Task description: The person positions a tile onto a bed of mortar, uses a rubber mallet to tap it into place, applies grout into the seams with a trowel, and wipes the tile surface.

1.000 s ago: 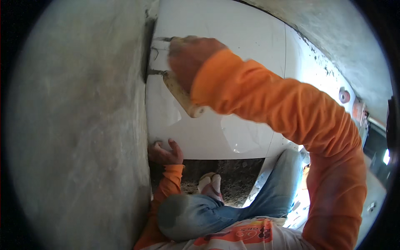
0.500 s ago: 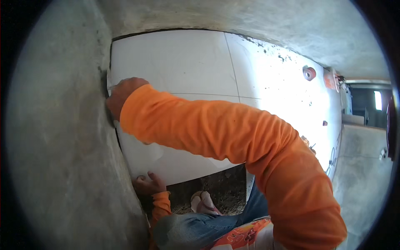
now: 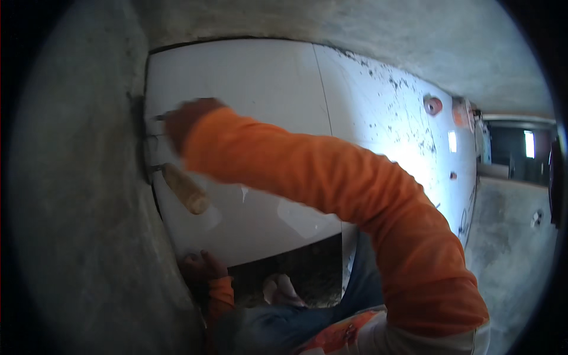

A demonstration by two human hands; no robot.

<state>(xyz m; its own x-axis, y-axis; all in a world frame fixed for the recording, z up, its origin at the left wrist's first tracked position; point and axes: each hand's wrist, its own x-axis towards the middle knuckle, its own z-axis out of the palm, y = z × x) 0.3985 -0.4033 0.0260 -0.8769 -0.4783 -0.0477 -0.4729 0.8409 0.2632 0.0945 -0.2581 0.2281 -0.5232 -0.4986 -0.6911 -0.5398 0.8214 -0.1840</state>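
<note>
My right hand (image 3: 192, 121) reaches across to the left wall and hovers over the white floor tile near its edge. It is closed and smeared by motion; a thin dark piece sticks out from the fingers toward the wall, too blurred to name. Below it a tool with a thick tan handle (image 3: 188, 192) lies on the tile, its narrow metal end pointing at the wall. My left hand (image 3: 202, 266) is low at the left, by the wall and the tile's near edge, its visible fingers apart and nothing seen in them.
White tiles (image 3: 254, 77) cover the floor up to the grey walls (image 3: 77, 177). A dark untiled strip (image 3: 302, 260) lies at my feet. Toward the right stand a reddish roll-like object (image 3: 433, 106) and a pinkish container (image 3: 462, 113). Dark crumbs dot the far right tiles, with a doorway beyond.
My right hand has pulled slightly away from the wall and upward, uncovering the tan-handled tool on the tile. My left hand stays by the wall. The picture has grown darker.
</note>
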